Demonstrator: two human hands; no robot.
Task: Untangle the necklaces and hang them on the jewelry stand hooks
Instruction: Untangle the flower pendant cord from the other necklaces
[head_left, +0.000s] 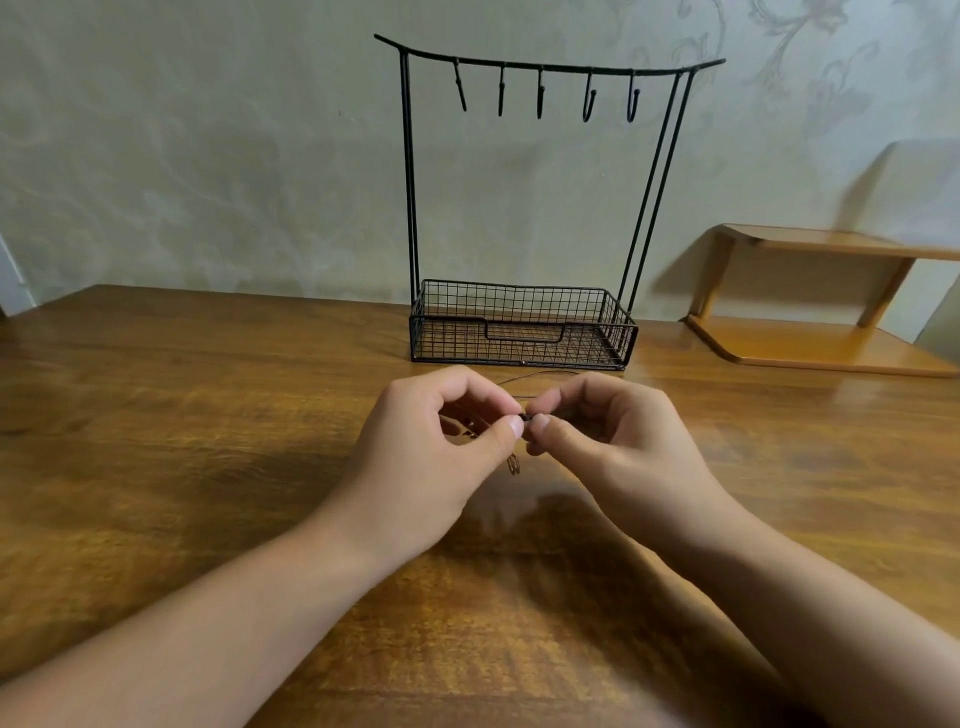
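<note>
A black wire jewelry stand (408, 171) stands at the back of the wooden table, with several bare hooks (588, 104) under its top bar and a mesh basket (522, 358) at its base. In front of it my left hand (436, 457) and my right hand (613, 441) meet, thumb and fingertips of each pinching a thin dark necklace (530, 418) between them. A fine cord (540, 375) loops out behind the hands toward the basket, and a small pendant (514, 464) dangles below my left thumb. Most of the necklace is hidden by the fingers.
A light wooden two-tier shelf (826, 343) sits on the table at the right, against the patterned wall. The brown wooden table (208, 415) spreads wide to the left and toward me.
</note>
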